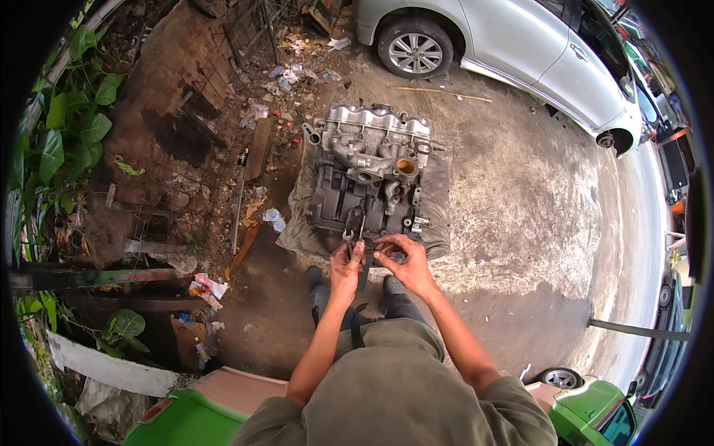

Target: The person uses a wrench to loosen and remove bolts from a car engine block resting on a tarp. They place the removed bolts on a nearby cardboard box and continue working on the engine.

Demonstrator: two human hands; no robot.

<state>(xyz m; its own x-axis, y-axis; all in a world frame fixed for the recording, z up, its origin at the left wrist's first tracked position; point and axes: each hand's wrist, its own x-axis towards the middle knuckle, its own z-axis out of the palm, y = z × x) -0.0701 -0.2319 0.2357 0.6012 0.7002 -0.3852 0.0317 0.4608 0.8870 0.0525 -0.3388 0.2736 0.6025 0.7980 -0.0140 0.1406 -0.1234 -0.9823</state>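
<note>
My left hand [344, 273] grips a metal tool [347, 236] at the engine [372, 160]; whether my curled right hand [405, 262] holds anything, I cannot tell.

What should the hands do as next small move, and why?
Perhaps the left hand should guide its metal tool slowly toward the engine: the tool's end projects that way, and the right hand is close beside.

Stained ground [513, 215]: crumpled grey cloth [299, 223] under engine [372, 167]; thin stick [442, 94] beyond; scattered litter [291, 74] at left.
</note>
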